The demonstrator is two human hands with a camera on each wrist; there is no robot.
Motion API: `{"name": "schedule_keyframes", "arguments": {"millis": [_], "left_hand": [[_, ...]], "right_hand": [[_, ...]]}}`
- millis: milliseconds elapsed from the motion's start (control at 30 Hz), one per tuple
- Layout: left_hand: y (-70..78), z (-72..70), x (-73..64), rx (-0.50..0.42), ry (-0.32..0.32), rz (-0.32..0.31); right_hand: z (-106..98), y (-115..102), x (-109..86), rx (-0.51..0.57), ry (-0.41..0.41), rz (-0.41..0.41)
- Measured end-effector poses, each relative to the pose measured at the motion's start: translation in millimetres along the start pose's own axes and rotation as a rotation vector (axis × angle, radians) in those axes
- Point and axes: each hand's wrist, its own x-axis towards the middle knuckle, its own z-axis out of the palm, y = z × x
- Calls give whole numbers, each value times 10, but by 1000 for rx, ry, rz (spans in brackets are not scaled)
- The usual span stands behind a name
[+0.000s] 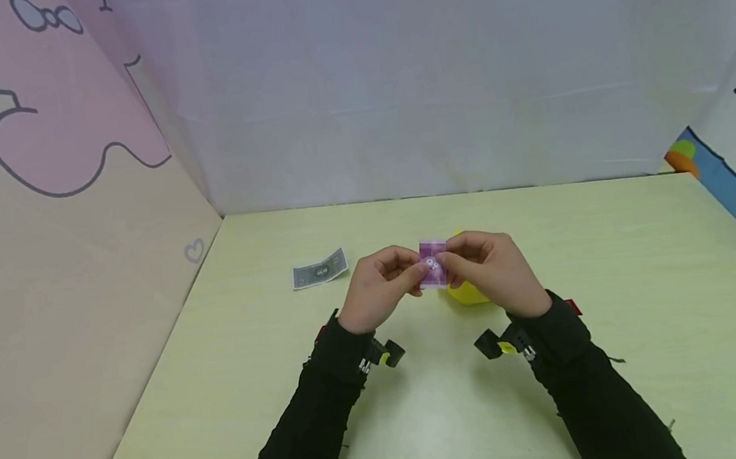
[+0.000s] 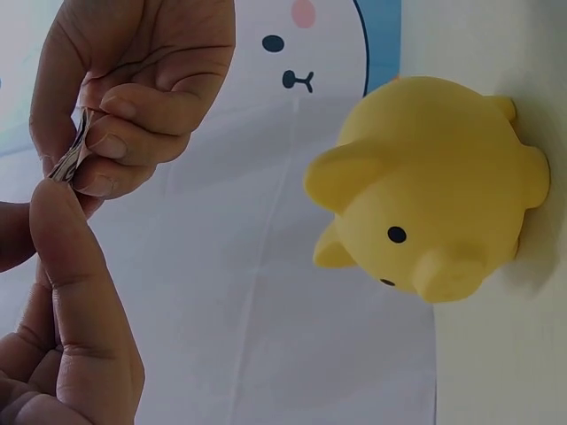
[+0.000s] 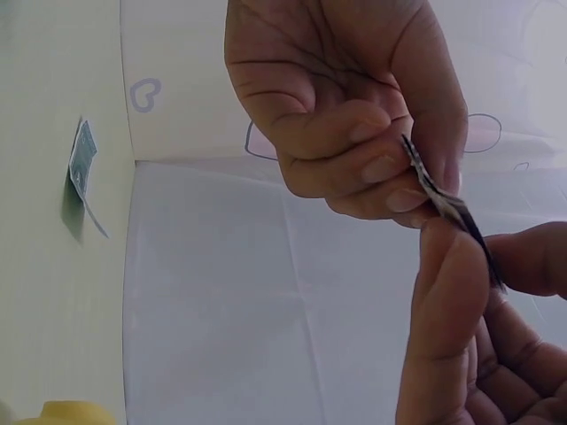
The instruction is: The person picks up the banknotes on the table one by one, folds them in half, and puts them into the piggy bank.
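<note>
Both hands are raised over the table, holding a folded purple banknote point(image 1: 434, 276) between them. My left hand point(image 1: 383, 282) pinches its left edge between thumb and fingers. On the opposite edge, my right hand point(image 1: 498, 273) has a similar pinch. Seen edge-on in the left wrist view, the banknote point(image 2: 71, 159) appears as a thin folded strip. A yellow piggy bank point(image 2: 434, 186) stands on the table near the right hand; the head view shows it mostly covered by that hand. To the left of the left hand lies a grey-green banknote point(image 1: 320, 270), slightly bent.
The pale table point(image 1: 449, 420) meets a white sheet point(image 1: 424, 75) along its far edge. Cartoon-printed panels point(image 1: 63, 246) stand on both sides. Each dark sleeve point(image 1: 303, 424) has a small wrist camera strapped to it.
</note>
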Motion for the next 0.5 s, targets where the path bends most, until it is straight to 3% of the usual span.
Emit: {"name": "schedule_keyframes", "arguments": {"millis": [500], "left_hand": [[2,-3,-6,-6,-8,-9]], "right_hand": [[5,0,2,-29,9,1]]}}
